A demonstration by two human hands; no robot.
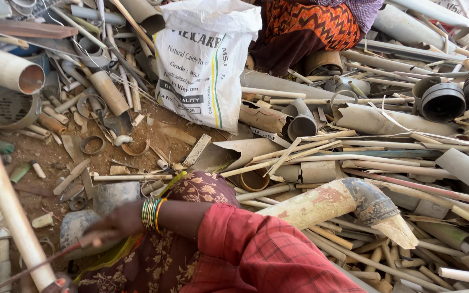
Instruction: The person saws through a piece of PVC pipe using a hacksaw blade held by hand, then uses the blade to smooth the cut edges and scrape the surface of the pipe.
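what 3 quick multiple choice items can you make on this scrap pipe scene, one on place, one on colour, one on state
1. Where is the white sack?
A. upright on the ground beyond the knee
B. lying on the lap
C. hanging on a wall

2. What colour are the bangles on the wrist?
A. plain black
B. green and gold
C. white

3. What is the hand doing?
A. resting flat and empty
B. gripping a thin rod
C. holding the sack shut

Answers:
1. A, the sack stands on the dirt among the pipes, past the patterned skirt.
2. B, green bands with gold ones circle the wrist.
3. B, the fingers close round a thin rod that runs down to the left, beside a pale pipe. Which hand it is cannot be told; the red checked sleeve covers the arm.
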